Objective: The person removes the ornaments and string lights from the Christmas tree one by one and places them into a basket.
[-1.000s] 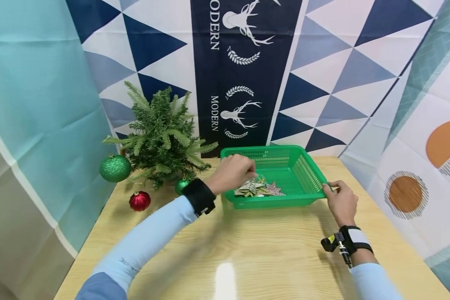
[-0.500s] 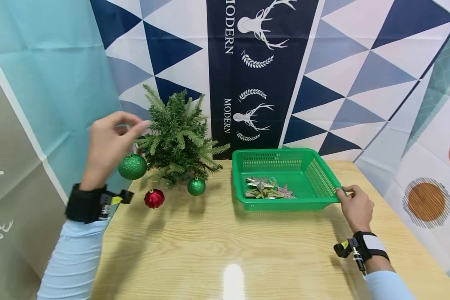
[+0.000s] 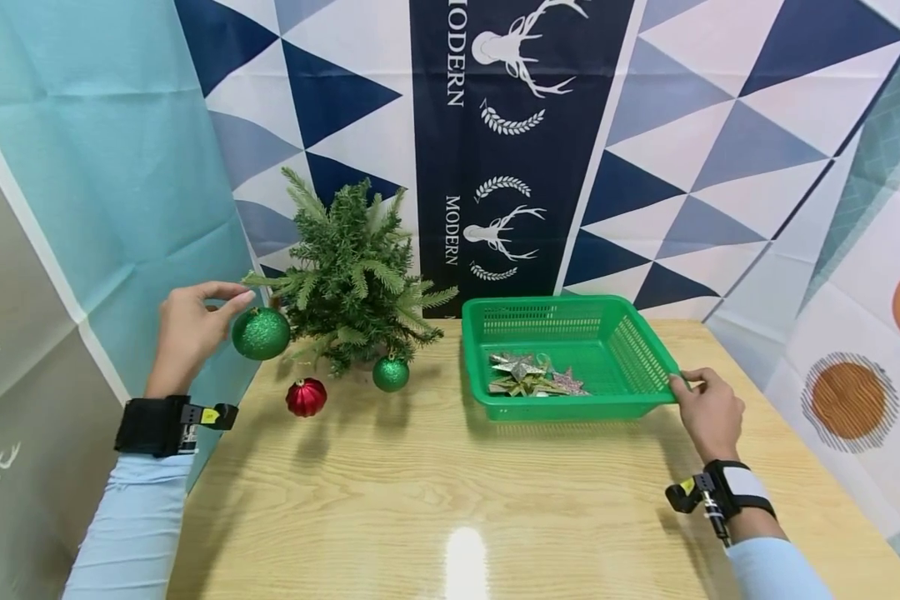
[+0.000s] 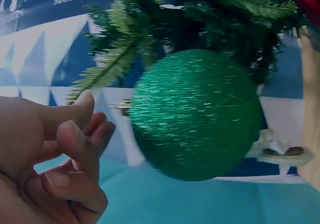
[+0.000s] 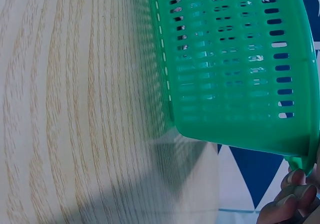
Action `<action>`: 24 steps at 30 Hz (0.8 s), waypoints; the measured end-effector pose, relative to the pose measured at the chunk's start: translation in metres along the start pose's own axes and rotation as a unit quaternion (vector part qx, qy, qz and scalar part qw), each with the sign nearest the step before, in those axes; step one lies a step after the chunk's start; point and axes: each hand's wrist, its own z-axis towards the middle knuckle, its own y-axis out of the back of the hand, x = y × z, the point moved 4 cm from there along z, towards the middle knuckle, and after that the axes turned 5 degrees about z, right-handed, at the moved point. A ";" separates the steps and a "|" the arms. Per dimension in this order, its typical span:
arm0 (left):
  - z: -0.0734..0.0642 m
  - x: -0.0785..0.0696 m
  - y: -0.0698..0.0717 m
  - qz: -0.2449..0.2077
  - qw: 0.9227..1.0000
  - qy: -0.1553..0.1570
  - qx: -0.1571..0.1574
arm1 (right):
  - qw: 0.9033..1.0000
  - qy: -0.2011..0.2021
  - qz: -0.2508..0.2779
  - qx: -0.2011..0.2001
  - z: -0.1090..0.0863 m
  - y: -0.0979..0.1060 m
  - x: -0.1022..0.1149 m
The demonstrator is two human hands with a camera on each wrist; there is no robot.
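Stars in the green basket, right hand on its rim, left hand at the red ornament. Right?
Wrong ornament: the left hand is at the large green ball, per the head and left wrist views. Stars in the green basket, right hand on its rim: correct.

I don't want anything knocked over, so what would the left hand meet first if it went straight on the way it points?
Probably the tree: the left hand points at its left branches, just above the green ball, though depth is unclear.
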 end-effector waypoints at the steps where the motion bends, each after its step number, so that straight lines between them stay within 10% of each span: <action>1: 0.001 0.001 -0.002 -0.009 1.000 0.001 0.000 | 1.000 0.000 0.000 -0.001 0.000 0.000 0.001; 24: -0.001 -0.001 -0.013 -0.028 0.992 -0.020 -0.119 | 1.000 0.001 -0.005 -0.006 -0.002 0.002 0.004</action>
